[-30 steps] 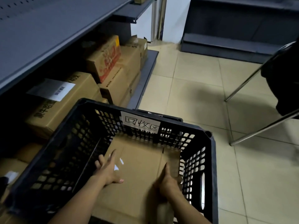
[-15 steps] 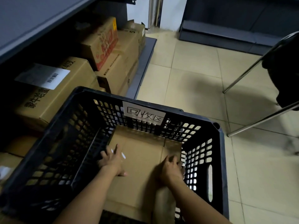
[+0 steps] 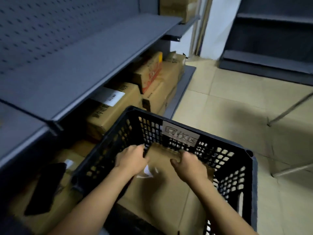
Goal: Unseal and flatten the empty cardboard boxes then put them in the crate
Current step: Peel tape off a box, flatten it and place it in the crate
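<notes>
Hands settling flattened cardboard in the crate.
Both the left hand and the right hand curl their fingers round the sheet's far edge, inside the black crate; the stowing step looks nearly finished. Next move, I judge: release, withdraw, and reach for another of the boxes under the shelf beyond.

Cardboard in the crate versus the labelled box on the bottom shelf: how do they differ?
The cardboard is flat, lying in the crate; the labelled box stands box-shaped on the bottom shelf. The left hand and right hand grip the cardboard's far edge; nothing touches the labelled box. The labelled box bears a large white sticker; the cardboard only small white scraps. Both are brown.
</notes>
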`<state>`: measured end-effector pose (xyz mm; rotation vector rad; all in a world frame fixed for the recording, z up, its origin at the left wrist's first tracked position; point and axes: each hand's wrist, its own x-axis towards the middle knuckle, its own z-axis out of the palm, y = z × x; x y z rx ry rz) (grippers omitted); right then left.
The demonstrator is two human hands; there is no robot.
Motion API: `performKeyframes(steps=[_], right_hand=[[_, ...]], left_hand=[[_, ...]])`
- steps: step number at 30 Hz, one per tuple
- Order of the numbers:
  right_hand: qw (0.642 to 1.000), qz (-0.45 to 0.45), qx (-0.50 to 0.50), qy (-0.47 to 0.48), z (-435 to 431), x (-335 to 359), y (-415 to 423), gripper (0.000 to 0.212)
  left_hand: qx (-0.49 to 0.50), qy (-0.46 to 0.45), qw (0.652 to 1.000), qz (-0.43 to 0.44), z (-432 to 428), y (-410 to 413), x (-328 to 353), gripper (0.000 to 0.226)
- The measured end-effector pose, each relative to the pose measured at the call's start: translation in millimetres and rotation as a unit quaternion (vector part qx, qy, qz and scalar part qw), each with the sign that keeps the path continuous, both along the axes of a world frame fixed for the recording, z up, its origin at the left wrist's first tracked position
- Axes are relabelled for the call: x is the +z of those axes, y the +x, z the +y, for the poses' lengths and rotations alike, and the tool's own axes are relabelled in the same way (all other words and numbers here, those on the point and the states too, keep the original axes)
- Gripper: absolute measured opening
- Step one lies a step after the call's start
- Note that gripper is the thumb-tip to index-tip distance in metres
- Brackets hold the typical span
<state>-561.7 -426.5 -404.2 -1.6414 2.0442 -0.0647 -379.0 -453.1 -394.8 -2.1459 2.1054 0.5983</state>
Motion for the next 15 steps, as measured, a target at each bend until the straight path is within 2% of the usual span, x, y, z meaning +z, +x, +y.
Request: performKeyframes(steps=[7, 12, 15], right_hand=[[0.973, -0.103, 0.104, -0.179, 10, 110, 54, 0.045], [0.923, -0.172, 0.191, -0.286, 47, 171, 101, 0.048], [0.887, -0.219, 0.251, -0.321, 88, 206, 143, 0.046]], left_hand=[[0.074, -0.174, 0.982, -0.01, 65, 51, 114, 0.043], [0.162, -0.294, 0.942, 0.005, 148, 95, 177, 0.039], [0.231, -0.348, 0.908, -0.021, 213, 129, 204, 0.037]])
